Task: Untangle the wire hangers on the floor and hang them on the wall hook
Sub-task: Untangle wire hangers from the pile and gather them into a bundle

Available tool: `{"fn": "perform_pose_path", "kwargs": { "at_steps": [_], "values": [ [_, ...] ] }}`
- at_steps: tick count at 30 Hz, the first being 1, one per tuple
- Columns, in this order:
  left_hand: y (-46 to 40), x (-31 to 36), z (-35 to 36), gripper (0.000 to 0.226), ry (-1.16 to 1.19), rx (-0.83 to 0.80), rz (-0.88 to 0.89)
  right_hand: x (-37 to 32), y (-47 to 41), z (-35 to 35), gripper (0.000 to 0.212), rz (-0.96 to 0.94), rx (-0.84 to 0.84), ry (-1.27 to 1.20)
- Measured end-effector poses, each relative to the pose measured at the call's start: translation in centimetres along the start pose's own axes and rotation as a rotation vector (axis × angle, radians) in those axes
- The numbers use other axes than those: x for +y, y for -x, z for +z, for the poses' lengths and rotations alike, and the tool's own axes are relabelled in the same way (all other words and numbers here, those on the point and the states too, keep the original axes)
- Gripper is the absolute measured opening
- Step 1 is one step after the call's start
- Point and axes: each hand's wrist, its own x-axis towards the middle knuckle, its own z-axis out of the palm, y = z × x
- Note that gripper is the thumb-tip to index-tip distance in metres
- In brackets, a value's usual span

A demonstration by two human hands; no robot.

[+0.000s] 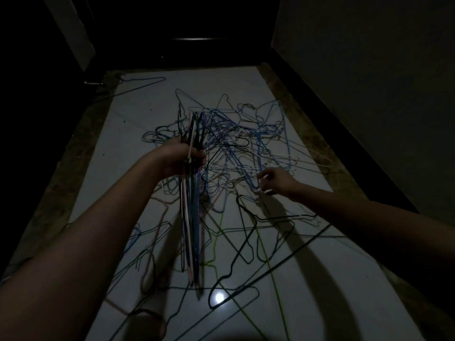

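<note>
A tangled heap of thin wire hangers [246, 148] in blue, purple, white, black and green lies on the pale tiled floor [138, 134]. My left hand [183, 158] grips a stacked bundle of sorted hangers [192, 230], held upright above the floor with its long edges running toward me. My right hand [275, 179] reaches low into the right side of the heap, its fingers curled and pinching a pale hanger wire [264, 190]. More loose hangers [246, 242] lie spread across the near floor. No wall hook shows in the dark room.
A single hanger [145, 83] lies apart at the far left of the floor. Dark walls close in on the right [369, 94] and left. A dark doorway [192, 40] stands at the far end. A light reflection [219, 297] glints on the near tiles.
</note>
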Motion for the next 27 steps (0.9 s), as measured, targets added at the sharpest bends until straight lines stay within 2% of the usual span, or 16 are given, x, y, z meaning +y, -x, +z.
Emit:
{"fn": "perform_pose_path", "kwargs": {
  "at_steps": [2,5,9,14,16,18,19,21,24,27],
  "values": [
    [-0.1,-0.1,0.0,0.011,-0.016,-0.007,0.003,0.7,0.5,-0.1,0.026,0.011,-0.059,0.062],
    [-0.2,-0.1,0.0,0.01,-0.038,-0.007,0.006,3.5,1.7,0.8,0.016,0.077,-0.202,0.291],
    [-0.4,-0.1,0.3,0.008,-0.076,0.001,0.004,6.4,2.4,1.1,0.019,0.115,-0.244,0.465],
    [-0.2,0.0,0.9,0.015,0.013,-0.036,0.007,7.8,3.4,0.9,0.033,0.174,-0.229,0.47],
    [-0.3,-0.1,1.0,0.015,0.026,-0.043,0.006,8.3,3.5,1.2,0.026,0.161,-0.256,0.436],
    [-0.3,-0.2,1.0,0.014,0.012,-0.048,0.006,8.5,3.7,1.8,0.009,0.143,-0.301,0.422],
    [-0.3,-0.2,1.1,0.014,0.008,-0.052,0.005,8.3,3.7,1.9,0.008,0.121,-0.316,0.42],
    [-0.3,-0.3,1.1,0.015,0.028,-0.059,0.005,7.7,3.3,2.0,0.02,0.077,-0.299,0.422],
    [-0.3,-0.3,0.9,0.015,0.04,-0.065,0.005,6.2,2.7,1.3,0.011,0.012,-0.241,0.5],
    [-0.4,-0.4,0.8,0.014,0.015,-0.075,-0.008,5.3,2.2,0.4,0.023,-0.034,-0.228,0.581]
  ]
}}
